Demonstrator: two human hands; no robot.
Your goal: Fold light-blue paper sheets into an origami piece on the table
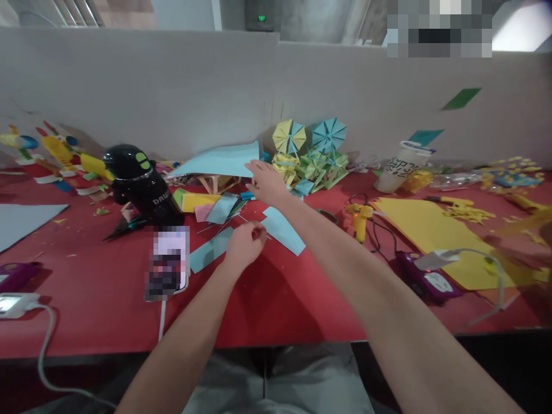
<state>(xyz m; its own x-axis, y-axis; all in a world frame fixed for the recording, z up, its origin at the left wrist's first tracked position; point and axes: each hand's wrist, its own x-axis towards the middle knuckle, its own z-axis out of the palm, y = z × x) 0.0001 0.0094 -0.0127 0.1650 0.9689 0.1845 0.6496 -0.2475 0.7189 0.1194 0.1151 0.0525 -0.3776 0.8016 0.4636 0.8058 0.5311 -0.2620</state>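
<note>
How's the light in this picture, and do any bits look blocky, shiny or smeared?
In the head view, the black tumbler shows glossy highlights; soft shade darkens part of the red table between the left arm and right arm; the phone screen is pixelated, as is a patch at upper right; the far right edge looks blurred.

One surface [280,310] carries one black bottle [142,184], one phone [170,261], one cup [395,171], one glue gun [360,223], two purple boxes [426,280] and three white cables [47,333]. There are two hands [245,246], one large blue sheet [219,160], two long blue strips [283,231] and two round paper fans [329,134]. The yellow sheets [444,236] overlap too closely to count.
</note>
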